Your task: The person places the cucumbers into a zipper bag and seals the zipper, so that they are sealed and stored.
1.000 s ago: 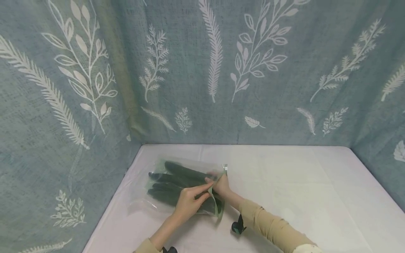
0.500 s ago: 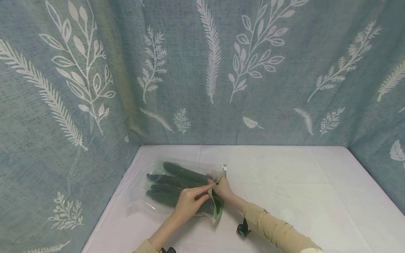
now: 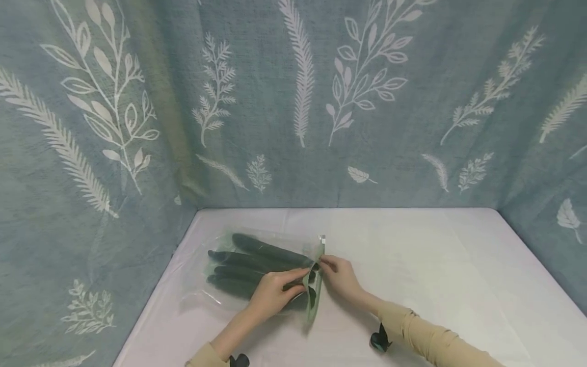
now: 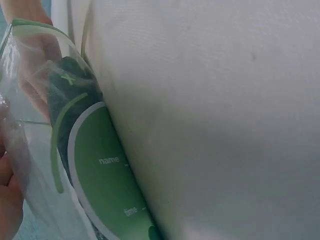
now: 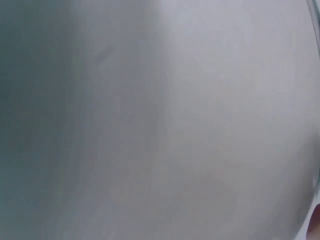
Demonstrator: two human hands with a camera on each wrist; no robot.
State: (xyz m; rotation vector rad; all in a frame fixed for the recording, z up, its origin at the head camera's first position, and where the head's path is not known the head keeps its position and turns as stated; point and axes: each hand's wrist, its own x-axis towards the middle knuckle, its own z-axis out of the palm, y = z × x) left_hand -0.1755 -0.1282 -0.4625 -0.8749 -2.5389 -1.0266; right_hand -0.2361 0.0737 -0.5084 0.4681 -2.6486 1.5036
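A clear zip bag (image 3: 220, 235) with a green rim lies on its side at the left of the table in the head view. Inside are several long dark green cucumbers (image 3: 268, 248), their near ends by the bag's raised mouth on the right. My left hand (image 3: 270, 293) pinches the upper layer at the mouth between thumb and fingers. On the other side my right hand (image 3: 340, 278) pinches the far part of the rim with its fingertips. The left wrist view shows the bag's green printed label (image 4: 107, 165) with "name" and "time" on it.
A white cloth covers the table (image 3: 412, 265) and stretches away to the right of the bag. Behind and to the left hangs a blue-green curtain (image 3: 257, 102) with white leaf prints. A small white piece (image 3: 322, 238) sits at the rim's far end.
My right hand has come out of the bag's mouth and moved right to its rim. The cucumber ends now show at the mouth. My left hand keeps its pinch on the bag.
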